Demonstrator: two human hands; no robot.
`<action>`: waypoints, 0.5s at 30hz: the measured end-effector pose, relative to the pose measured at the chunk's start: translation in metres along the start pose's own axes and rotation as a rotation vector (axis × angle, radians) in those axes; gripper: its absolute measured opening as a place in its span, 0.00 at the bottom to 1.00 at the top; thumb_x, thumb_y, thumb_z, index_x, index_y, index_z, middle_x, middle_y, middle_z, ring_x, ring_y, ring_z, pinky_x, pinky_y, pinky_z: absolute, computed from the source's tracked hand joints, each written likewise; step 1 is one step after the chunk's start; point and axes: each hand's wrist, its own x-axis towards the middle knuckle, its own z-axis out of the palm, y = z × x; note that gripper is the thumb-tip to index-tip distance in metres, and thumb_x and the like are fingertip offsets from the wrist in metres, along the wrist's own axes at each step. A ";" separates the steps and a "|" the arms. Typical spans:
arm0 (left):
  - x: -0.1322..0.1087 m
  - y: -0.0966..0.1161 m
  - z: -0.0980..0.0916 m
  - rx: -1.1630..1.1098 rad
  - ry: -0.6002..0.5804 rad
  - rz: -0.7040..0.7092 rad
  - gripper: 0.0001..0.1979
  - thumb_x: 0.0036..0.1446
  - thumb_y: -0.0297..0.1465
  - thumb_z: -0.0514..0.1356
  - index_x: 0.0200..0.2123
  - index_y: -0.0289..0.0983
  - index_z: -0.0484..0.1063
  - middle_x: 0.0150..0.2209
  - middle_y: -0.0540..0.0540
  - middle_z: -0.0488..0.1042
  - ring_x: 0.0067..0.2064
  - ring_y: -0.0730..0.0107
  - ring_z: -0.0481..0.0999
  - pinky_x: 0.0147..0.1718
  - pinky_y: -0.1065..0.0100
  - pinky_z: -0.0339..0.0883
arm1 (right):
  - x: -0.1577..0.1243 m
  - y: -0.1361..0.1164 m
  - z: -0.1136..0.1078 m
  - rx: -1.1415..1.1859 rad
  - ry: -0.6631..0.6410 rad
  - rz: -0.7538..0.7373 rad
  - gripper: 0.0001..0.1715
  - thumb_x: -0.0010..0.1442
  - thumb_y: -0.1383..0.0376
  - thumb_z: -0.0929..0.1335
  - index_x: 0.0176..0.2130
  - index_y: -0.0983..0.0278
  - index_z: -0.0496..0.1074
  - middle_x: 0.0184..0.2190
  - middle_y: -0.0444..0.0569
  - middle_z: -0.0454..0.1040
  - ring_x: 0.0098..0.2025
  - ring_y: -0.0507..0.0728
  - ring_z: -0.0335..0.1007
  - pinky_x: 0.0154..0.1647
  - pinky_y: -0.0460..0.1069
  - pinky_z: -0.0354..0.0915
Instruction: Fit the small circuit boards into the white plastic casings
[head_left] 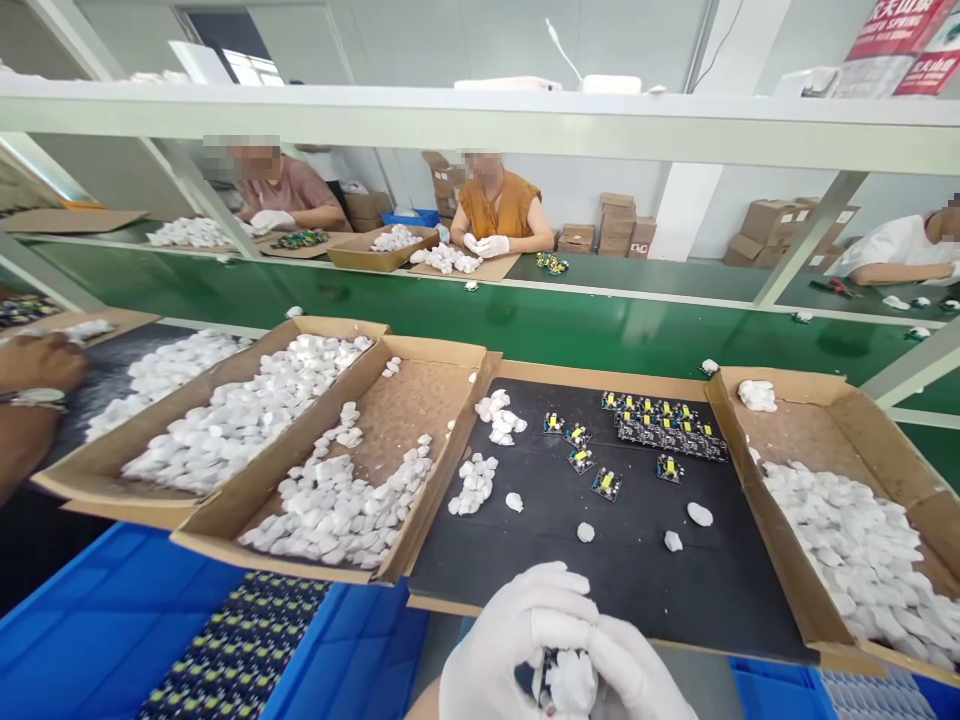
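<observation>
In white gloves, my left hand (pixel 499 640) and my right hand (pixel 637 665) close together at the bottom middle of the head view. Between them they grip a small circuit board (pixel 546 680) with a white putty lump (pixel 574 682) on it; the fingers partly hide the board. Just beyond lies a black mat (pixel 525 560), with single putty lumps (pixel 585 532) nearest to my hands. Loose circuit boards (pixel 606 484) with yellow parts lie farther back, near a black panel of joined boards (pixel 671 437). Putty clusters (pixel 474 482) sit at the mat's left side.
Cardboard trays (pixel 386 570) of white lumps flank the mat, with another tray (pixel 832 630) on the right. Blue bins (pixel 345 640) stand below. A green conveyor (pixel 525 325) runs behind, under a white shelf (pixel 480 125). A co-worker's bare hand (pixel 45 362) is at left; several people sit opposite.
</observation>
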 end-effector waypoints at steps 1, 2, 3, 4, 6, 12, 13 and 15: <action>-0.001 0.000 -0.002 0.027 -0.012 0.005 0.20 0.51 0.40 0.65 0.45 0.41 0.67 0.42 0.46 0.77 0.51 0.63 0.74 0.58 0.58 0.61 | 0.001 0.000 0.001 -0.017 -0.033 0.024 0.20 0.54 0.52 0.70 0.39 0.63 0.77 0.41 0.54 0.75 0.48 0.60 0.68 0.46 0.51 0.66; -0.002 -0.001 -0.003 0.040 -0.024 0.012 0.21 0.49 0.40 0.66 0.45 0.41 0.67 0.42 0.47 0.77 0.50 0.63 0.74 0.59 0.57 0.59 | 0.003 -0.001 0.002 -0.031 -0.064 0.040 0.20 0.54 0.50 0.69 0.38 0.63 0.77 0.39 0.53 0.75 0.47 0.59 0.68 0.48 0.51 0.65; -0.004 -0.001 -0.005 0.044 -0.037 0.021 0.22 0.48 0.40 0.67 0.45 0.42 0.67 0.41 0.48 0.78 0.50 0.63 0.74 0.60 0.57 0.58 | 0.004 -0.003 0.003 -0.040 -0.087 0.042 0.21 0.55 0.49 0.69 0.35 0.64 0.76 0.36 0.52 0.75 0.45 0.59 0.68 0.49 0.52 0.64; -0.005 -0.002 -0.005 0.046 -0.043 0.024 0.23 0.47 0.39 0.68 0.45 0.42 0.66 0.41 0.48 0.78 0.50 0.63 0.74 0.60 0.56 0.58 | 0.005 -0.007 0.005 -0.049 -0.107 0.040 0.21 0.55 0.49 0.69 0.31 0.65 0.75 0.33 0.51 0.74 0.43 0.59 0.69 0.50 0.52 0.63; -0.007 -0.003 -0.005 0.058 -0.045 0.021 0.24 0.46 0.36 0.68 0.46 0.42 0.66 0.42 0.48 0.78 0.50 0.63 0.74 0.60 0.55 0.58 | 0.005 -0.016 0.008 -0.078 -0.155 0.044 0.21 0.54 0.50 0.70 0.26 0.66 0.73 0.28 0.51 0.73 0.38 0.58 0.68 0.49 0.54 0.62; -0.009 0.000 0.001 -0.079 0.003 -0.012 0.25 0.46 0.40 0.68 0.47 0.43 0.67 0.43 0.45 0.77 0.49 0.59 0.76 0.56 0.53 0.63 | 0.001 -0.034 0.028 -0.105 -0.211 -0.039 0.27 0.51 0.45 0.69 0.23 0.65 0.67 0.21 0.46 0.67 0.27 0.54 0.62 0.35 0.51 0.61; -0.008 0.000 0.002 -0.136 0.028 -0.035 0.24 0.47 0.43 0.67 0.47 0.43 0.68 0.42 0.45 0.77 0.48 0.59 0.76 0.55 0.54 0.65 | 0.000 -0.035 0.032 -0.071 -0.211 -0.056 0.27 0.51 0.44 0.68 0.22 0.65 0.67 0.20 0.45 0.65 0.25 0.52 0.60 0.33 0.50 0.60; -0.007 0.003 0.004 -0.240 0.069 -0.088 0.24 0.48 0.47 0.66 0.45 0.43 0.71 0.42 0.45 0.78 0.48 0.59 0.76 0.52 0.57 0.68 | -0.002 -0.037 0.036 0.033 -0.172 -0.036 0.28 0.53 0.43 0.67 0.23 0.65 0.67 0.20 0.43 0.63 0.24 0.51 0.57 0.32 0.49 0.59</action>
